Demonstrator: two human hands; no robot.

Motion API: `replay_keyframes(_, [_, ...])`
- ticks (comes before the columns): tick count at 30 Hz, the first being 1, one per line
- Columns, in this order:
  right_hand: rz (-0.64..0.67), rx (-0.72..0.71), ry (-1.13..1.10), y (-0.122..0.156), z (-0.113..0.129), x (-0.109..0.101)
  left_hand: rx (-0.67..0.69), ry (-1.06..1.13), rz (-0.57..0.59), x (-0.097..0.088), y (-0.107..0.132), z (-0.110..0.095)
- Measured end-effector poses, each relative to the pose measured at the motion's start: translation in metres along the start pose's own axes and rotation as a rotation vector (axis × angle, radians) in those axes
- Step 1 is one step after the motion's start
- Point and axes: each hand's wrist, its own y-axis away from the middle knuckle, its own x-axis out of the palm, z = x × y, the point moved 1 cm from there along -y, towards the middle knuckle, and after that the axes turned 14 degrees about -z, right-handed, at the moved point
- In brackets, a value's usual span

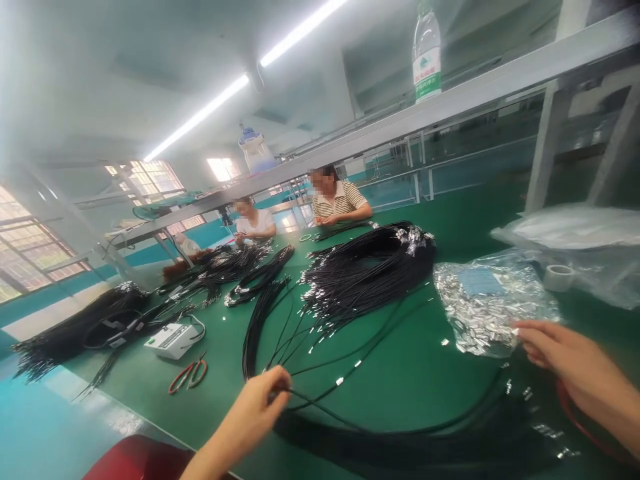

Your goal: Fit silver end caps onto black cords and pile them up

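My left hand is closed around a thin black cable at the near side of the green table. Small silver sleeves sit on a cable just beyond it. My right hand has thumb and forefinger pinched together at the near edge of a clear plastic bag full of small silver metal pieces. Whatever lies between those fingertips is too small to make out. Below both hands curves a thick bundle of black cables with silver ends toward the right, partly blurred.
A large coil of black cables lies mid-table, more bundles at the left. Red-handled pliers lie beside a white box. A tape roll is at right. Two people sit opposite, under a shelf holding a bottle.
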Motion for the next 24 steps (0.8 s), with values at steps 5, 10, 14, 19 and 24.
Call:
replay_keyframes(5, [0.014, 0.220, -0.161, 0.004, 0.009, 0.005, 0.156, -0.101, 0.288, 0.053, 0.010, -0.092])
replay_keyframes(10, [0.008, 0.312, -0.291, 0.005, 0.014, 0.004, 0.177, 0.177, 0.591, 0.101, 0.000, -0.181])
replay_keyframes(14, [0.019, 0.353, -0.424, 0.002, 0.014, 0.005, 0.089, 0.342, 0.438, 0.099, -0.021, -0.216])
replay_keyframes(19, [0.128, 0.414, -0.566, 0.004, 0.022, 0.007, 0.117, 0.494, 0.093, 0.110, -0.053, -0.234])
replay_keyframes(24, [0.138, 0.451, -0.613, 0.006, 0.024, 0.005, 0.066, 0.506, 0.043, 0.159, -0.067, -0.235])
